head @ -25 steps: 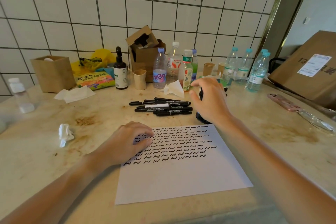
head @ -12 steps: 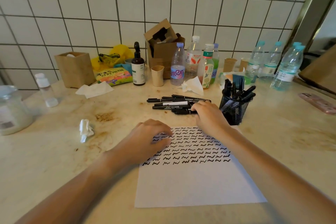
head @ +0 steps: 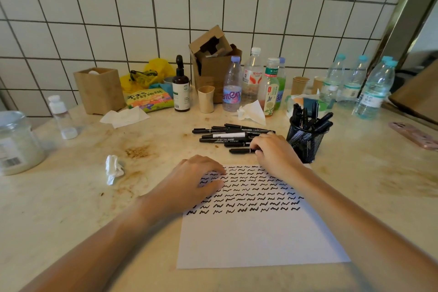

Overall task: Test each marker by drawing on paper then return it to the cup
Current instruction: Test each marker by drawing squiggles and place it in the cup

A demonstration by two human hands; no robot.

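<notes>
Beyond the right hand (head: 276, 154) gripping a marker (head: 241, 150), a clear bottle (head: 232, 85) reads "amen" and a taller bottle (head: 253, 73) "Watsons"; other labels are illegible.

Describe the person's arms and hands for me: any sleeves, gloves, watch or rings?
Both forearms are bare as far as the frame shows; no sleeves come into view. The left hand and right hand wear no gloves. No watch, bracelet or ring is visible on the wrists or on the fingers that show.
</notes>
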